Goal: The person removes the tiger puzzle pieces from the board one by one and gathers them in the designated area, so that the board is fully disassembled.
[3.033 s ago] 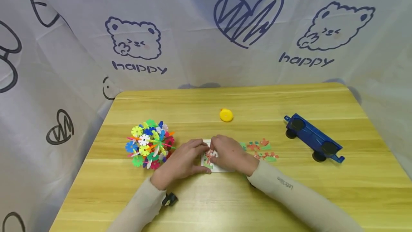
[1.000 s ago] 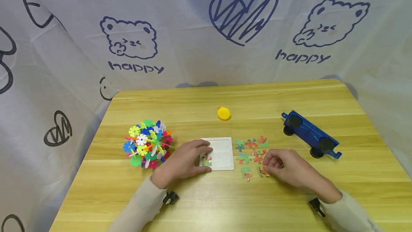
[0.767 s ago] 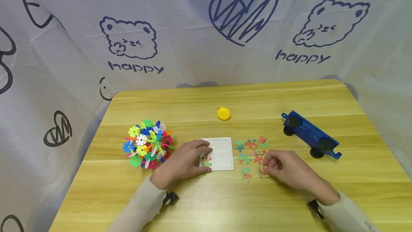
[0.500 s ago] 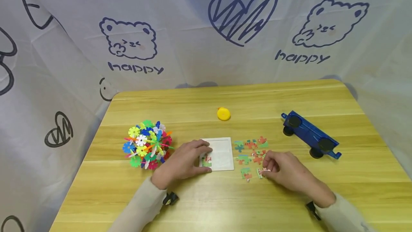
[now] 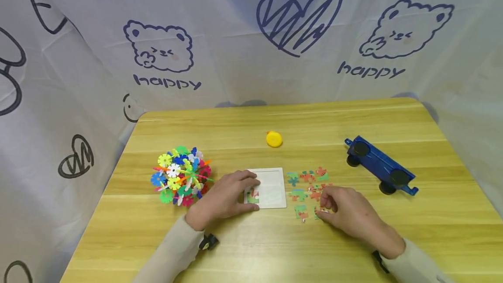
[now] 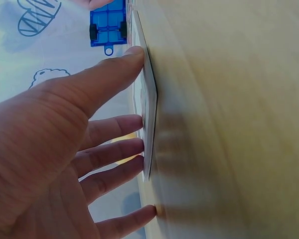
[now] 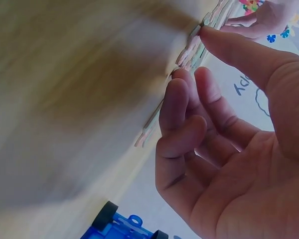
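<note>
A white square puzzle board (image 5: 272,189) lies mid-table, with a green and red puzzle piece (image 5: 252,196) in its lower left corner. My left hand (image 5: 222,195) rests along the board's left side, thumb at the near edge. In the left wrist view its fingers (image 6: 112,152) are fairly straight and touch the board. Several loose jigsaw pieces (image 5: 298,194) lie right of the board. Over the lower right ones is my right hand (image 5: 347,211), its thumb touching a piece (image 5: 325,210). In the right wrist view its other fingers (image 7: 177,144) are bent, apart from the thumb.
A ball of colourful plastic flower discs (image 5: 182,176) sits at left. Behind the board is a small yellow round toy (image 5: 273,139). A blue toy vehicle (image 5: 379,165) lies wheels-up at right. A printed white curtain (image 5: 232,34) hangs behind the wooden table (image 5: 220,130).
From over the board 3 seconds ago, my right hand has moved right to the loose pieces. Lately it shifted slightly, its thumb moving over the lower right piece. The left hand stays at the board.
</note>
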Available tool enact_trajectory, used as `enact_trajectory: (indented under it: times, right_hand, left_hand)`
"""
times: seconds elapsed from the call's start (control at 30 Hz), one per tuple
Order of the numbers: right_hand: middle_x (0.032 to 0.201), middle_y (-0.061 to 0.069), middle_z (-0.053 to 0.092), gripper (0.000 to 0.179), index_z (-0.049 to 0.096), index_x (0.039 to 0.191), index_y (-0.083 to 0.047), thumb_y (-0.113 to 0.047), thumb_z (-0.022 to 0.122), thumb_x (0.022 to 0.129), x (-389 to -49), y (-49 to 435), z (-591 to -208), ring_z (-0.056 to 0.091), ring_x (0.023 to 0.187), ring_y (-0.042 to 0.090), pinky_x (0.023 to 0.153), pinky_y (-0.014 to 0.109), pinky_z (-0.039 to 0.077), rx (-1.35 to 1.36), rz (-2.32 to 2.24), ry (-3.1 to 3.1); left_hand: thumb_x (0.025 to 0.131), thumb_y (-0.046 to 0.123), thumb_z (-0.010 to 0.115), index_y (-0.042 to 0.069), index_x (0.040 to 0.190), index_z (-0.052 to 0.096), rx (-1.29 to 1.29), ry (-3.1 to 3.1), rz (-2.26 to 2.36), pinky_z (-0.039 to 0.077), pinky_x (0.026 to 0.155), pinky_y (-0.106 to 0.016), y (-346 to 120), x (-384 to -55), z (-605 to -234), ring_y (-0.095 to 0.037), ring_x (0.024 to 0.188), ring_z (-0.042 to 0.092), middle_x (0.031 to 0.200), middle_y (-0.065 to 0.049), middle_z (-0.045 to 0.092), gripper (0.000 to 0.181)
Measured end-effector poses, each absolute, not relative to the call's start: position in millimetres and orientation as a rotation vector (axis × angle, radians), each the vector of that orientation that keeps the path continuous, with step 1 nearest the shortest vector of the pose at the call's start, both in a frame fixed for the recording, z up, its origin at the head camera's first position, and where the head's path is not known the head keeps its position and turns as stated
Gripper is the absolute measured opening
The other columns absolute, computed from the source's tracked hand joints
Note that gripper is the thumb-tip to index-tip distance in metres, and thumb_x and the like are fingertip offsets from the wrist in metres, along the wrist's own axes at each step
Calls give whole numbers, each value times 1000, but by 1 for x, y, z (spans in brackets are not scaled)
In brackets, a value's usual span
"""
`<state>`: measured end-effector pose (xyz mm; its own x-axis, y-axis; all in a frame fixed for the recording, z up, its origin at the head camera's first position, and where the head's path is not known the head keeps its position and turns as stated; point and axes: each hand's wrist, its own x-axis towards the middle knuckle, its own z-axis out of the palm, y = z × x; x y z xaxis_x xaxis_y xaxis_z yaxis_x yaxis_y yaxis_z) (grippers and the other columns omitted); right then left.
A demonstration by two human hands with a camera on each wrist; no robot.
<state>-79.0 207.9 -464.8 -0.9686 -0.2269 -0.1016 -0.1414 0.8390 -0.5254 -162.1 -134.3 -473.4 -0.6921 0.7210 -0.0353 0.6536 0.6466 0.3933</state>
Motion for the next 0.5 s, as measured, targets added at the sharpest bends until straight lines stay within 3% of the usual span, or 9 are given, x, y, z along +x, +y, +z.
enact_trajectory:
  times: [0.5]
  right_hand:
    - [79,-8,64,27,71,89,-19,-25,97,83,-86,182,-451,53,69,6,65,23,45,-335,-862,2828]
  left_hand:
    - [95,46,86,10,144,70,1127,2676,527,53,118,-54,-134,-162,-472,-33,140,63,153,-12,65,64]
